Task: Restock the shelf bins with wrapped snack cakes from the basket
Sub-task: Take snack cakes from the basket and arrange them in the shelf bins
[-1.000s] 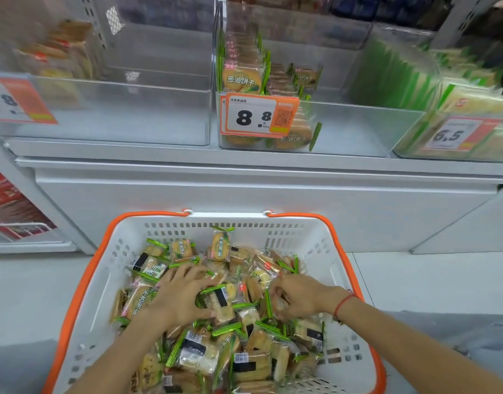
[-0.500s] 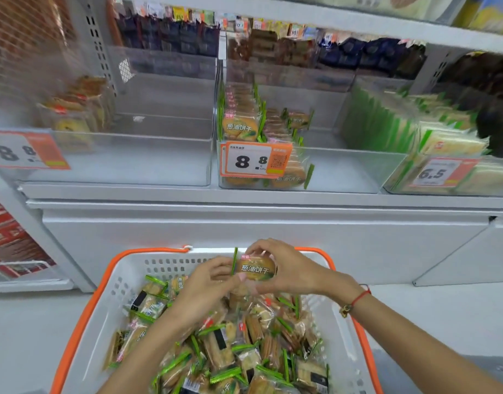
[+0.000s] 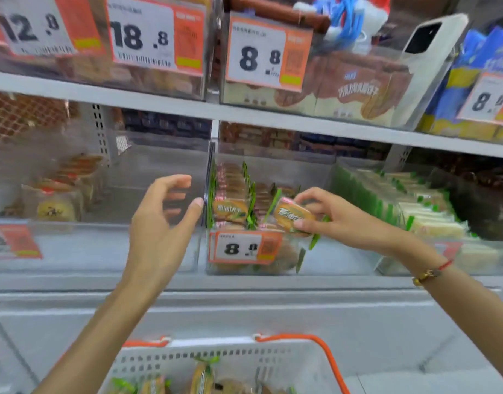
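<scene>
1. A wrapped snack cake [image 3: 294,216], orange-faced with green wrapper ends, is pinched between the thumb and fingertips of the right hand [image 3: 338,220], which holds it tilted just above the front edge of the middle shelf bin [image 3: 315,260].
2. Inside that clear bin, matching cakes [image 3: 230,200] stand upright in a row along the left wall, with a second, shorter row beside them; the held cake sits just to the right of the front packet.
3. An orange-and-white price tag [image 3: 244,247] reading 8.8 is fixed to the bin's front wall, directly below the held cake.
4. The left hand [image 3: 162,223] hangs in the air in front of the neighbouring left bin [image 3: 88,245], fingers spread and loosely curved, gripping nothing; its thumb tip lies close to the divider between the two bins.
5. A red cord bracelet [image 3: 432,271] with a gold piece circles the right wrist.
6. To the right, another bin holds green-and-pale wrapped packets [image 3: 426,214] in packed rows.
7. At the bottom edge, a white basket [image 3: 222,362] with an orange rim carries more of the green-wrapped cakes.
8. The shelf above bears bins with price tags reading 12.8, 18.8 and 8.8, and a white phone [image 3: 432,52] leans against one bin.
</scene>
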Demonstrator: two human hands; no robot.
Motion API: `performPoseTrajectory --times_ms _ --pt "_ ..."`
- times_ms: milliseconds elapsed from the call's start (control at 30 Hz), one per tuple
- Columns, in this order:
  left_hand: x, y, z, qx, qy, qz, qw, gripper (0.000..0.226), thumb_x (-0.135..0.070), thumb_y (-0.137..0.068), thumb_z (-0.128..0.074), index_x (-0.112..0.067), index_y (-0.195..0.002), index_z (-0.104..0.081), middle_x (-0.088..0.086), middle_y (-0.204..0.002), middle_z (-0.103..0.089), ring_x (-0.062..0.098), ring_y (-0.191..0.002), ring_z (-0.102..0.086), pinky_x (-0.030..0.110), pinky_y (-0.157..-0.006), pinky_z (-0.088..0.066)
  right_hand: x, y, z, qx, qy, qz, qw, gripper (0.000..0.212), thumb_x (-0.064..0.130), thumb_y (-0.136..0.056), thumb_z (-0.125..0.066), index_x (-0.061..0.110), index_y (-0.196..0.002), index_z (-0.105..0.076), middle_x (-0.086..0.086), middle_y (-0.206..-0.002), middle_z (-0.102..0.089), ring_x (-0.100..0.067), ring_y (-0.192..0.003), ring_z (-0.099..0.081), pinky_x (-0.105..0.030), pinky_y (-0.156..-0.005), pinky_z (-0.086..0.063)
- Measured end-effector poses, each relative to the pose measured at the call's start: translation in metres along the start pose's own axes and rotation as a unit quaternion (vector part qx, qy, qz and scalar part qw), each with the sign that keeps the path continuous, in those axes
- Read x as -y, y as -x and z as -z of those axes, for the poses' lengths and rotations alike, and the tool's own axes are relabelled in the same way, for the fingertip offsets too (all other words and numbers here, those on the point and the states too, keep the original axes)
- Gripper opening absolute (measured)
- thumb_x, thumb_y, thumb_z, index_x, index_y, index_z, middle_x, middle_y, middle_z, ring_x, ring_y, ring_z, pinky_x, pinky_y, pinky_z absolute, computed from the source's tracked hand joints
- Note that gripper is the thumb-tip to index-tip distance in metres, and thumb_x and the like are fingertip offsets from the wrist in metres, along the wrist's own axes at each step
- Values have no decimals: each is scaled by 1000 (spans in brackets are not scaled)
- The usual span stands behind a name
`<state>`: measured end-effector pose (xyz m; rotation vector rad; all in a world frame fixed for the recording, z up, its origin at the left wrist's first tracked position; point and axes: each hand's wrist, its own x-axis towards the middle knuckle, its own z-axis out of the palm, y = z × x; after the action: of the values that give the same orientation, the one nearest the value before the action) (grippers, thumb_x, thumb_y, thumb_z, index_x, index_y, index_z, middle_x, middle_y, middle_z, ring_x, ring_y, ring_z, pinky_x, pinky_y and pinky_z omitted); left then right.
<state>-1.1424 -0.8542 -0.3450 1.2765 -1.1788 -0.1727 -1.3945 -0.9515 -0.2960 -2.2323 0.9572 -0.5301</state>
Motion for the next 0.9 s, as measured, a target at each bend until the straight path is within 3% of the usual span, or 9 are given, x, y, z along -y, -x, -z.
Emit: performPoseTrajectory --times_ms 100,200,267,400,500,667,800,900 --pt "12 -28 -15 34 -36 41 998 33 -24 -93 -58 -25 -125 -48 -11 -124 -54 9 -107 -54 29 -87 -45 -23 -23 28 -56 33 -45 997 28 4 -91 -60 1 -115 -45 0 -92 -67 5 -68 -62 -8 -60 -44" --pt "18 -37 -29 67 -78 64 993 39 -31 -96 -51 -25 -134 -44 -16 -124 -50 5 -107 -51 28 -87 -39 -54 -63 46 -83 154 -91 980 36 23 -90 -65 5 -119 -53 -8 -111 -64 -15 -93 -63 -23 -78 -50" --pt "18 -39 -33 75 -98 62 990 36 -35 -97 -46 -30 -133 -44 -22 -115 -48 2 -105 -49 29 -87 -37 -76 -92 48 -66 222 -121 965 35 32 -87 -66 10 -113 -57 -8 -111 -62 -23 -93 -59 -30 -79 -47" --pt "25 -38 -30 81 -98 43 991 30 -41 -95 -46 -42 -124 -47 -30 -113 -51 -16 -96 -49 17 -76 -34 -108 -140 38 -53 293 -132 946 27 31 -86 -69 29 -109 -55 -2 -119 -62 -22 -94 -59 -26 -73 -45" --pt "27 -40 -30 76 -78 41 993 23 -41 -92 -50 -47 -115 -50 -34 -112 -54 -21 -98 -49 9 -77 -34 -112 -159 29 -26 266 -115 957 35 28 -85 -71 20 -118 -64 -2 -120 -62 -24 -99 -61 -31 -79 -49" --pt "29 -43 -29 78 -55 55 994 20 -42 -90 -53 -48 -109 -54 -34 -110 -57 -11 -107 -54 29 -88 -42 -128 -168 25 -64 267 -107 956 28 24 -84 -71 26 -112 -71 -3 -114 -69 -26 -104 -64 -39 -93 -50" --pt "29 -41 -29 71 -50 57 995 22 -40 -90 -55 -44 -111 -56 -30 -112 -59 -10 -106 -55 30 -89 -42 -134 -164 24 -111 330 -98 932 25 27 -89 -65 27 -114 -69 -3 -116 -65 -28 -103 -61 -35 -82 -49" --pt "28 -42 -30 72 -45 60 995 19 -44 -89 -60 -46 -108 -56 -30 -111 -60 -11 -105 -55 31 -90 -44 -137 -169 20 -149 361 -83 917 29 27 -88 -65 23 -116 -57 -6 -118 -61 -30 -102 -60 -34 -76 -44"
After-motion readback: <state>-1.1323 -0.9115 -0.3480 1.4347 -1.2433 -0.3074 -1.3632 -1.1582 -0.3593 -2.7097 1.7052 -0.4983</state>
